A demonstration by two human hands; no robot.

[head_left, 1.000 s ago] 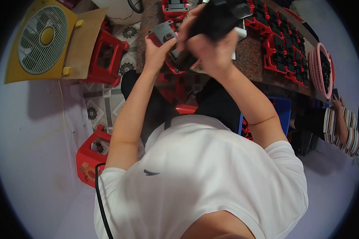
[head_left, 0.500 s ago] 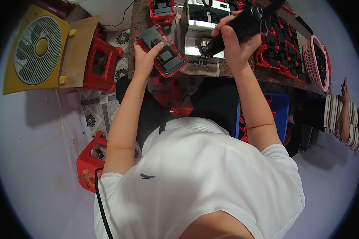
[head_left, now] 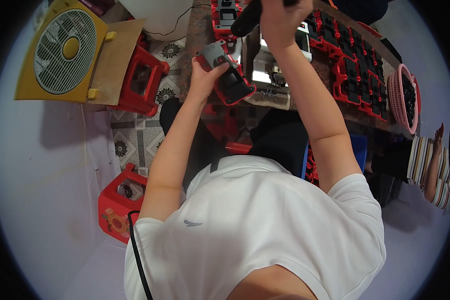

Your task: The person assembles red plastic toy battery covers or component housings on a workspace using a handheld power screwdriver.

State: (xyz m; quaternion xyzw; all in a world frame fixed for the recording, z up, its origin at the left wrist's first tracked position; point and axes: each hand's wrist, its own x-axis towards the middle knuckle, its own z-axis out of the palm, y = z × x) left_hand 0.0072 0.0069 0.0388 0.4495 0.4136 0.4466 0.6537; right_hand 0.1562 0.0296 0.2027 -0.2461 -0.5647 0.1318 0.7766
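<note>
My left hand (head_left: 207,80) grips a red-and-black plastic housing (head_left: 233,84) with a grey end, tilted at the table's near edge. The thumb lies over its upper face. My right hand (head_left: 283,22), partly cut off by the top edge of the picture, is closed around a black electric screwdriver (head_left: 248,19). Its lower end is beyond the held housing, close to a second red-and-black housing (head_left: 226,16) lying on the table; whether it touches anything I cannot tell. Beneath my right forearm stands a metal box-shaped machine (head_left: 267,75), likely a screw feeder.
Rows of red-and-black housings (head_left: 357,75) cover the table's right side, beside a pink basket (head_left: 397,95) of black parts. A blue crate (head_left: 357,147) stands below. At left are a yellow fan (head_left: 67,50) and red stools (head_left: 140,82). Another person's striped sleeve (head_left: 442,177) shows far right.
My right hand has carried the screwdriver up and left, away from the metal machine. The housing stays in my left hand. The whole view has shifted, so the surroundings appear further right.
</note>
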